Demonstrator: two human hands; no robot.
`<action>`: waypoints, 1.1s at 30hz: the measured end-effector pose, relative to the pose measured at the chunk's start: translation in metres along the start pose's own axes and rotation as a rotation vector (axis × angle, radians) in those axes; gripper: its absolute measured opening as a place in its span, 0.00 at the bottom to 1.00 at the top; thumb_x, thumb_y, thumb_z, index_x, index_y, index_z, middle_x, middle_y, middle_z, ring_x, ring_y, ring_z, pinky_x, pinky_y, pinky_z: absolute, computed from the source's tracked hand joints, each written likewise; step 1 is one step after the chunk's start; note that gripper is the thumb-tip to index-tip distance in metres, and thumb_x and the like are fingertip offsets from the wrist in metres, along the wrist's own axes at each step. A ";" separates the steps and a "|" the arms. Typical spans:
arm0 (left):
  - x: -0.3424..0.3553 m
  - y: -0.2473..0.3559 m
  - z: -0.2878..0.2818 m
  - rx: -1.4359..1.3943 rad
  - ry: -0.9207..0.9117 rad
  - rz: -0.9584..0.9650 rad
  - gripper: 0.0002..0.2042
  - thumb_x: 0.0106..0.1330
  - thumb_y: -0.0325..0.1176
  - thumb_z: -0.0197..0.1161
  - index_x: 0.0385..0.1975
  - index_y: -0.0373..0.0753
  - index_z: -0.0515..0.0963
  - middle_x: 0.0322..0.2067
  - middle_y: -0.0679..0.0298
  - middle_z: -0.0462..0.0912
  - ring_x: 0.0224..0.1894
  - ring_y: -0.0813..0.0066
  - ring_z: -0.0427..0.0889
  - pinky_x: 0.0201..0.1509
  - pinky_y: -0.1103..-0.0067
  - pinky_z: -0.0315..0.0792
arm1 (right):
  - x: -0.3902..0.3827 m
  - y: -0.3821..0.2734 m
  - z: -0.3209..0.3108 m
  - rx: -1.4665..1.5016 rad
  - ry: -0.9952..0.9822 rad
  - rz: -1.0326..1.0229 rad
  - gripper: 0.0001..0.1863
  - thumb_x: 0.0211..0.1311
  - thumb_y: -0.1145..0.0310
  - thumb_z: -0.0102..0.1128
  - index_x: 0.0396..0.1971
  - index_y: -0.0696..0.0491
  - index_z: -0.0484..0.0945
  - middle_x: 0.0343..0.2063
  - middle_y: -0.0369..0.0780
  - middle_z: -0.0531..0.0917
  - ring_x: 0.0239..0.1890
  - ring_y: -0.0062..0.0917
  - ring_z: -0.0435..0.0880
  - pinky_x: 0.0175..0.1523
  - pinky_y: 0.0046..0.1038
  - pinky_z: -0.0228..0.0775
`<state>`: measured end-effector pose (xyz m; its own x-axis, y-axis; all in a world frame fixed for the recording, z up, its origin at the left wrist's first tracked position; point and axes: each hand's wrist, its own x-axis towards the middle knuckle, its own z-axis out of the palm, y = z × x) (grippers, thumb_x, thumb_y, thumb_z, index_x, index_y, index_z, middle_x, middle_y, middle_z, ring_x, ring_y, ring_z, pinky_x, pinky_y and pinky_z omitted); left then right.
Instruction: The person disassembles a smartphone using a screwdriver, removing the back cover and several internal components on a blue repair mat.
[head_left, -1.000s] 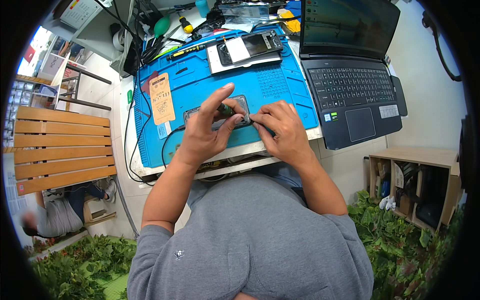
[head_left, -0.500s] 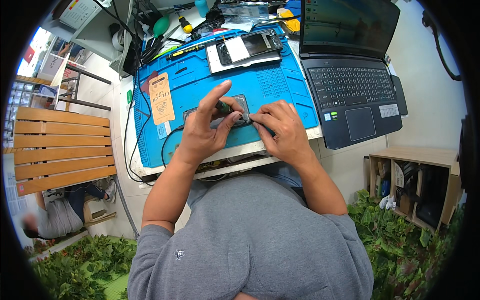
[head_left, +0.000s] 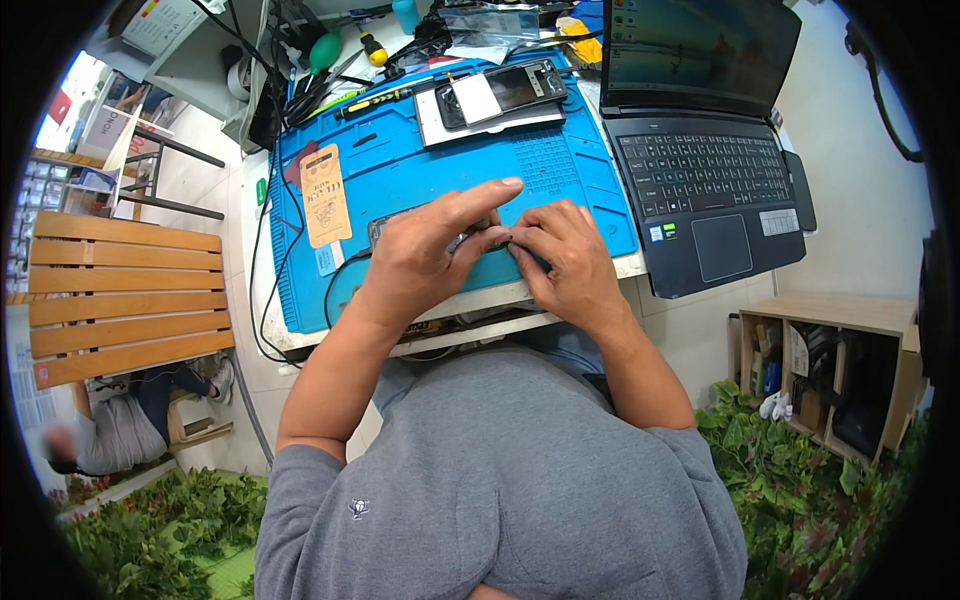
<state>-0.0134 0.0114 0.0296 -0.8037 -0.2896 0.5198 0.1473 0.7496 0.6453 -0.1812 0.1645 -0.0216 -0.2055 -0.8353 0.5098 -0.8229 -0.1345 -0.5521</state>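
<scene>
A small dark flat device [head_left: 385, 228] lies on the blue work mat [head_left: 560, 170], mostly covered by my hands. My left hand [head_left: 425, 255] rests on it, thumb pressing its near edge and index finger stretched out above it. My right hand [head_left: 565, 260] pinches the device's right end with thumb and fingertips. Whether a tool sits between the fingers is hidden.
An orange card [head_left: 325, 195] lies on the mat's left part. A dark phone on a white tray [head_left: 495, 95] sits at the mat's far edge. An open black laptop [head_left: 700, 170] stands to the right. Tools and cables [head_left: 340, 60] crowd the back. A wooden bench [head_left: 125, 295] is at left.
My left index finger has lifted and stretched further to the right over the device. Both hands stay in the same place on it.
</scene>
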 end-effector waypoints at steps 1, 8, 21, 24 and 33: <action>0.001 0.000 -0.001 0.008 -0.009 -0.001 0.33 0.64 0.14 0.76 0.70 0.40 0.78 0.57 0.53 0.91 0.52 0.62 0.95 0.56 0.70 0.92 | 0.000 0.000 0.000 0.003 -0.003 0.003 0.11 0.64 0.74 0.75 0.46 0.53 0.92 0.44 0.38 0.88 0.50 0.32 0.83 0.54 0.37 0.71; 0.003 -0.004 -0.012 -0.017 -0.072 -0.060 0.35 0.62 0.15 0.78 0.71 0.43 0.79 0.57 0.53 0.91 0.53 0.65 0.94 0.58 0.70 0.90 | 0.000 0.000 0.002 0.009 0.011 -0.017 0.11 0.64 0.74 0.74 0.46 0.53 0.92 0.44 0.38 0.88 0.50 0.33 0.83 0.54 0.38 0.71; 0.023 0.008 -0.021 -0.043 -0.119 -0.055 0.32 0.66 0.16 0.75 0.72 0.43 0.80 0.52 0.58 0.93 0.46 0.69 0.93 0.50 0.73 0.88 | 0.002 -0.002 0.000 0.030 0.011 -0.008 0.11 0.63 0.75 0.74 0.45 0.54 0.92 0.43 0.38 0.88 0.50 0.32 0.83 0.54 0.38 0.71; 0.023 0.012 -0.028 0.007 -0.167 -0.120 0.32 0.66 0.16 0.74 0.72 0.43 0.82 0.50 0.59 0.93 0.45 0.69 0.93 0.49 0.74 0.88 | 0.001 -0.001 0.000 0.033 0.016 -0.016 0.11 0.63 0.75 0.74 0.45 0.54 0.92 0.43 0.38 0.88 0.50 0.32 0.83 0.54 0.37 0.71; 0.029 0.016 -0.034 -0.008 -0.196 -0.203 0.33 0.65 0.16 0.75 0.72 0.43 0.82 0.49 0.59 0.92 0.45 0.70 0.93 0.51 0.74 0.89 | 0.002 -0.001 0.001 0.038 0.019 -0.016 0.10 0.64 0.74 0.74 0.45 0.54 0.92 0.43 0.38 0.88 0.50 0.32 0.83 0.53 0.38 0.70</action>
<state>-0.0146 -0.0052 0.0742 -0.9131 -0.3125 0.2620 -0.0242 0.6829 0.7301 -0.1804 0.1629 -0.0208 -0.2028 -0.8230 0.5307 -0.8053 -0.1682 -0.5685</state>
